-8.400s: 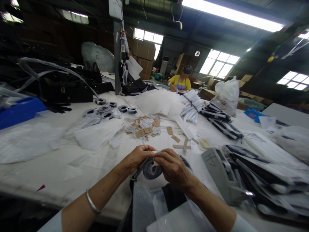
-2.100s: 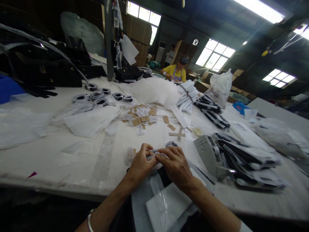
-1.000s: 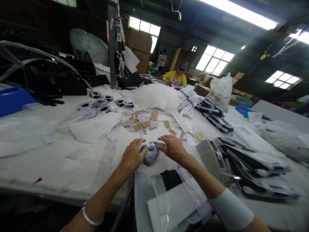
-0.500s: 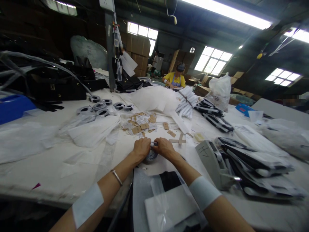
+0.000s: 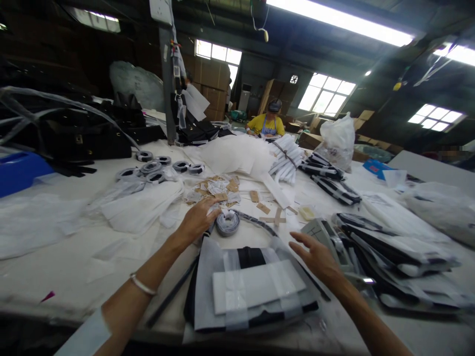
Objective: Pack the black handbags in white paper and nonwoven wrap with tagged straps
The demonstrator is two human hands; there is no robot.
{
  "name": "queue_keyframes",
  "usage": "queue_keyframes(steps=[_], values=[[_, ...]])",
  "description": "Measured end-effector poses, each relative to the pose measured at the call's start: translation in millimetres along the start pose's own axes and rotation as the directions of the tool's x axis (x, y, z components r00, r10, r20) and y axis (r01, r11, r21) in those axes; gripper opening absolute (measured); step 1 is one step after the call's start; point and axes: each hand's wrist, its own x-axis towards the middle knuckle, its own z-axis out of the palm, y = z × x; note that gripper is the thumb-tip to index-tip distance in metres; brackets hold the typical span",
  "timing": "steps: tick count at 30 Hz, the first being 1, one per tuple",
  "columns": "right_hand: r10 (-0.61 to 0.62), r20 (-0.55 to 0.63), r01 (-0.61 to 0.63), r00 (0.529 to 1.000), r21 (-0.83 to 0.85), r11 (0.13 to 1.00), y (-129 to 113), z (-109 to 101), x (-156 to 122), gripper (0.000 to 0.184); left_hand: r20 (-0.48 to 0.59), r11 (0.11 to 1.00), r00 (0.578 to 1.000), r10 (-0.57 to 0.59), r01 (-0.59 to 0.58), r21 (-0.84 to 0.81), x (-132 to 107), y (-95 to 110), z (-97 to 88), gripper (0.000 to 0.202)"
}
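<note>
A bag [image 5: 200, 291] lies in front of me, covered in pale wrapping sheet with a white padded piece [image 5: 256, 289] taped on top. Its wrapped dark handle [image 5: 256, 219] arches out on the far side. Inside that arch rests a coiled strap [image 5: 227, 223] in clear film. My left hand [image 5: 196, 220] is just left of the coil, over the handle's left part, fingers loosely apart; whether it touches the handle is unclear. To the right of the bag, my right hand [image 5: 315, 254] hovers with fingers spread and nothing in it.
Brown and white tags [image 5: 218, 187] lie beyond the coil, with several more coiled straps [image 5: 151, 167] farther left. A grey tape dispenser [image 5: 328, 242] and stacked wrapped black pieces [image 5: 393, 262] stand at right. Across the table sits a person in yellow [image 5: 267, 123].
Both hands have come off the coiled strap, leaving it on the table by the handle. My left hand moved slightly left; my right hand swung right and nearer. The bag shows more fully.
</note>
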Motion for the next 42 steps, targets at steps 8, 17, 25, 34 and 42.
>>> queue_keyframes(steps=[8,17,25,34,42], values=[[0.105,0.076,-0.123,0.992,0.306,0.944,29.2,28.3,-56.7,0.066,0.286,1.0,0.958,0.019,-0.022,0.006,-129.2,-12.5,15.0,0.066],[0.199,0.221,-0.278,0.955,0.427,0.86,14.0,21.3,-61.4,0.071,0.259,0.948,0.948,-0.184,0.241,-0.207,-123.3,-3.2,6.6,0.072],[0.145,0.192,-0.224,0.971,0.501,0.836,8.7,17.7,-75.9,0.06,0.165,0.903,0.931,-0.325,0.357,-0.237,-112.7,-4.3,5.0,0.069],[-0.25,-0.153,0.279,0.956,0.216,0.935,-18.9,19.0,-84.6,0.044,0.23,0.748,0.886,-0.403,0.463,-0.475,-122.2,1.8,-1.3,0.07],[0.013,-0.255,0.073,0.967,0.325,0.943,4.7,7.3,-97.1,0.035,0.361,0.544,0.804,-0.472,0.588,-0.598,-133.9,-27.5,4.2,0.087]])
